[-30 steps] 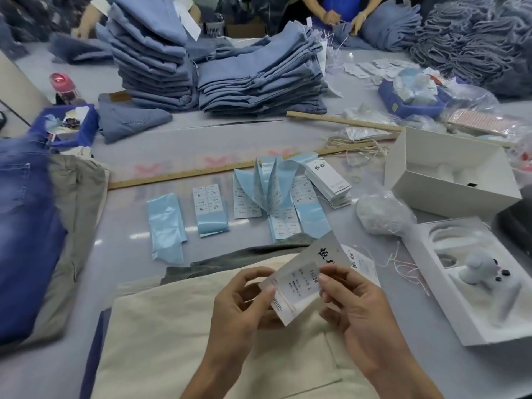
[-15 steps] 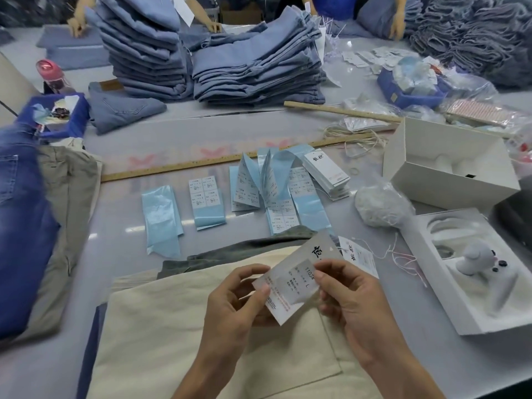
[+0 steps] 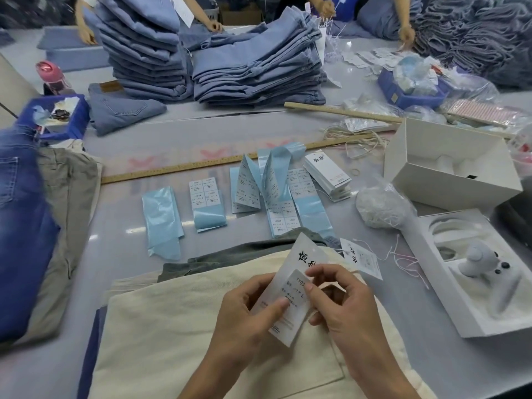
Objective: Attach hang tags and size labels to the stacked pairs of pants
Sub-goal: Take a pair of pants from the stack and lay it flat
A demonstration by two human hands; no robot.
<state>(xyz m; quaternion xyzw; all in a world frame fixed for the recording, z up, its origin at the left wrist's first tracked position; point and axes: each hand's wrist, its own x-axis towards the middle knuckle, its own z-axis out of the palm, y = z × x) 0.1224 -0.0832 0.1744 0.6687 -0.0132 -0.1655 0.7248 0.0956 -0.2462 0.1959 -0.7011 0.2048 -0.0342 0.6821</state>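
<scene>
Hang tag (image 3: 290, 286), lower centre of frame: pinched by left hand (image 3: 244, 321) and right hand (image 3: 342, 309), held above cream pants (image 3: 172, 341).

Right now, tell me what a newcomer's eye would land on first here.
First, the two hands low in the centre: the left hand and right hand pinch a white hang tag bearing a size label, over cream pants. Behind them, light-blue label strips lie in a row on the table, with tall stacks of folded jeans at the far side.
</scene>
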